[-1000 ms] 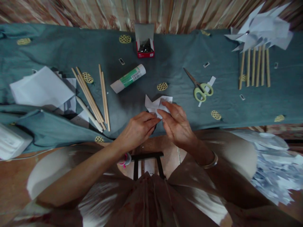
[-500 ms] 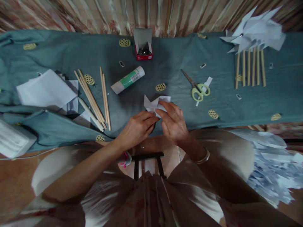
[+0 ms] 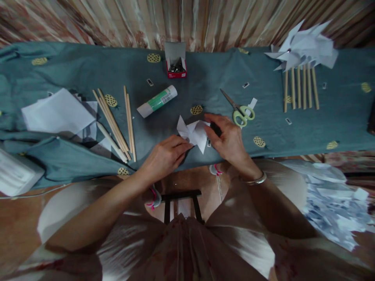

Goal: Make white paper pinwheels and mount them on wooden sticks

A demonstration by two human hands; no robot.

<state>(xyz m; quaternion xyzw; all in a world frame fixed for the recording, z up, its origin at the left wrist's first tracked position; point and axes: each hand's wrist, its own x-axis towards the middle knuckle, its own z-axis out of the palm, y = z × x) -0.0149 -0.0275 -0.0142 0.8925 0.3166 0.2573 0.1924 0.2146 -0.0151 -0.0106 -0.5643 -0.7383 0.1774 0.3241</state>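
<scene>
A white paper pinwheel (image 3: 199,134) with folded blades lies near the front edge of the cloth-covered table, between my two hands. My left hand (image 3: 168,154) pinches its lower left side, fingers and thumb closed together near the centre. Thumb and forefinger of my right hand (image 3: 227,138) are around the tip of its right-hand blade. Beyond the pinwheel rests a green-and-white glue stick (image 3: 159,100). Scissors with light green handles (image 3: 240,113) lie to the right, over a paper strip (image 3: 251,105).
A red box of small metal pieces (image 3: 176,68) stands open at the back. Wooden sticks (image 3: 113,121) and a stack of white paper (image 3: 60,111) lie to the left. Several finished pinwheels (image 3: 306,48) on sticks lie far right. Paper scraps in a bag (image 3: 334,207) sit below the table's right side.
My right hand has moved right, from the pinwheel's centre to its right blade. A lower blade now shows. My left hand stays at the pinwheel. The view has shifted slightly.
</scene>
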